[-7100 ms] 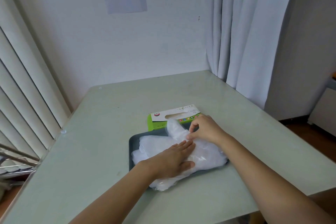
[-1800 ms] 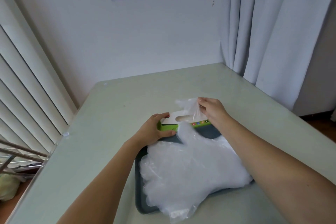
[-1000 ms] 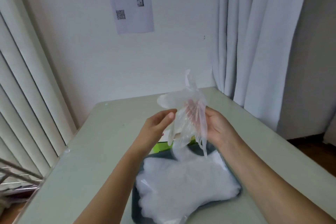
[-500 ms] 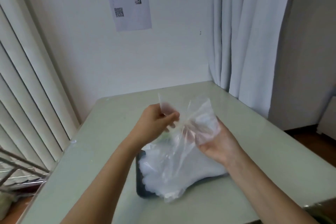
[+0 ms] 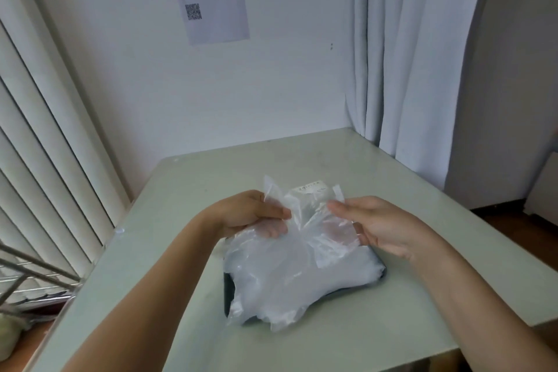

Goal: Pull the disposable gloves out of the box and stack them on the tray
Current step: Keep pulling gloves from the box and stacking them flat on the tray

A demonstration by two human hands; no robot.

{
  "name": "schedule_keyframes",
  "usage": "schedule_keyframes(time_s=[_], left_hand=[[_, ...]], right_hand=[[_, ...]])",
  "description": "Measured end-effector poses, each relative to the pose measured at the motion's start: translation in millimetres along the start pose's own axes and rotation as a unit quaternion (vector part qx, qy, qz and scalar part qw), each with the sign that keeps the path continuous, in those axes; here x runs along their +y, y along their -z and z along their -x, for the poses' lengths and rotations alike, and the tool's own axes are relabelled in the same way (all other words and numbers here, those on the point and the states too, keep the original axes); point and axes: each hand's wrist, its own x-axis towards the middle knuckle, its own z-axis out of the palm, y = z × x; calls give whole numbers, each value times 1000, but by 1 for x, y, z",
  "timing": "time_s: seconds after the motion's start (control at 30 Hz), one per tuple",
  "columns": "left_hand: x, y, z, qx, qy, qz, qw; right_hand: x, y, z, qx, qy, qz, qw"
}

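A clear disposable glove (image 5: pixel 305 220) is stretched between my two hands above the tray. My left hand (image 5: pixel 250 214) pinches its left edge and my right hand (image 5: pixel 371 226) pinches its right edge. Below it a pile of clear gloves (image 5: pixel 290 278) covers the dark tray (image 5: pixel 228 296), whose left rim and right corner show. The glove box (image 5: pixel 311 187) sits behind the held glove, only its white top visible through the plastic.
The pale green table (image 5: pixel 181 220) runs to a white wall at the back. Vertical blinds stand along the left edge and a metal rack (image 5: pixel 27 278) sits below them. White curtains (image 5: pixel 407 69) hang at the back right.
My hands have moved apart and lowered a little, spreading the held glove flat over the pile. The right hand has turned from cupping under the glove to pinching its edge.
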Motion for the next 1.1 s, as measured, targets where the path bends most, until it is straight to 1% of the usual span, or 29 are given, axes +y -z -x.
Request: schedule_keyframes(time_s=[0.07,0.1,0.17,0.23,0.33,0.4,0.43,0.5,0.53,0.57,0.6,0.67,0.73,0.8,0.93,1.0,1.07,1.1], left_hand=[[-13,-8,-12,4,5,-13,1000],[-21,-12,-19,21,4,-43,999],[-36,-21,-33,62,10,-127,990],[-49,-28,-43,88,25,-198,976],[-62,-28,-48,121,42,-242,962],[-65,-25,-46,175,45,-224,958],[-64,-25,-44,215,37,-241,946],[-59,-29,-38,287,-6,-295,911],[-56,-34,-35,308,-40,-305,900],[-53,-39,-33,308,-73,-309,897],[-50,-47,-32,284,-106,-317,899],[-51,-64,-32,183,-154,-355,904],[-55,-79,-35,80,-161,-409,894],[-61,-87,-38,18,-143,-454,879],[-73,-93,-44,-24,-80,-453,888],[-78,-94,-45,-33,-66,-466,882],[-81,-95,-46,-32,-67,-475,877],[-82,-96,-46,-30,-69,-478,875]], right_hand=[[12,-2,-6,70,7,48,996],[18,-2,-10,111,8,91,990],[33,1,-22,176,-13,206,962],[44,4,-28,205,-46,291,934],[55,9,-34,218,-65,337,914],[58,12,-37,214,-74,353,908],[59,15,-39,212,-80,364,903],[59,17,-42,210,-90,382,895],[60,18,-43,207,-96,385,894],[60,18,-45,203,-100,389,893],[60,18,-45,202,-103,396,890],[59,17,-47,196,-106,418,881],[56,17,-47,188,-106,441,871],[51,18,-47,174,-112,450,869],[43,20,-47,167,-129,476,854],[42,19,-46,175,-130,494,842],[41,16,-44,214,-91,538,811],[40,11,-41,246,-46,547,799]])
